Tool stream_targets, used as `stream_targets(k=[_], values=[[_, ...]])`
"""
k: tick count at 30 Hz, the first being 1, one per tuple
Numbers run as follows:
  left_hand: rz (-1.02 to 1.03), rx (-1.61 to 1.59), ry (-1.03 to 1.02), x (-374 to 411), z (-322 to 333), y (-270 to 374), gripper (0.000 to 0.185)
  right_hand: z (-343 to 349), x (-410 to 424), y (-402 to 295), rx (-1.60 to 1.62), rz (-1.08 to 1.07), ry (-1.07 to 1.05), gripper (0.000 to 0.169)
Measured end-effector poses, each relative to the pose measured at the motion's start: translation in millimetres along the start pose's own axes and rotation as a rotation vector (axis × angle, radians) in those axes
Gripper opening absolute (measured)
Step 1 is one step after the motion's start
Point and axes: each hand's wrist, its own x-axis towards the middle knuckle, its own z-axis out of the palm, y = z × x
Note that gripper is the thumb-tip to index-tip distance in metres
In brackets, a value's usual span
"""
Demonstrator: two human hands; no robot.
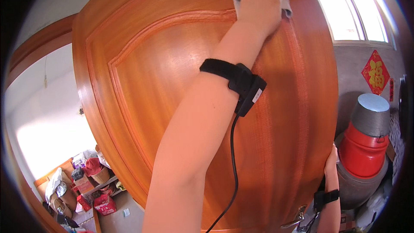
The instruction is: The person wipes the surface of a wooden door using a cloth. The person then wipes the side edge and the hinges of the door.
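Note:
My left hand [261,5] presses a crumpled light grey cloth [286,5] flat against the upper part of a varnished wooden door [168,58]. The cloth lies over the raised moulding of the door's panel, and its folded ends stick out on both sides of the hand. Lower down, my right hand [331,160] is at the door's right edge; its fingers are partly hidden there, and it appears to hold that edge. A metal lever handle [296,218] sits on the door below and to the left of the right hand. Both arms wear black strapped devices with cables.
Right of the door, a grey metal bucket [370,119] is stacked on a red tub [364,150] above a large dark vat [362,187]. A window [351,14] is above. At lower left, a shelf [102,185] carries baskets and bags, with a red box [105,204] nearby.

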Motion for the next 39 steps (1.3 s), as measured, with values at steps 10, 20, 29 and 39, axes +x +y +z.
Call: stream_targets(k=[10, 20, 29, 39], values=[[0.127, 0.023, 0.047, -52, -57, -57, 0.034, -42, 24, 11, -0.024, -0.010, -0.039, 0.030], [-0.108, 0.171, 0.033, -120, -148, -164, 0.046, -54, 31, 4, 0.030, 0.069, -0.036, 0.038], [-0.285, 0.566, 0.066, -163, -195, -266, 0.043, -60, 33, 4, 0.015, 0.098, -0.042, 0.048], [-0.603, 0.642, -0.021, -198, -224, -271, 0.044, -64, 35, 3, 0.007, 0.121, -0.040, 0.064]])
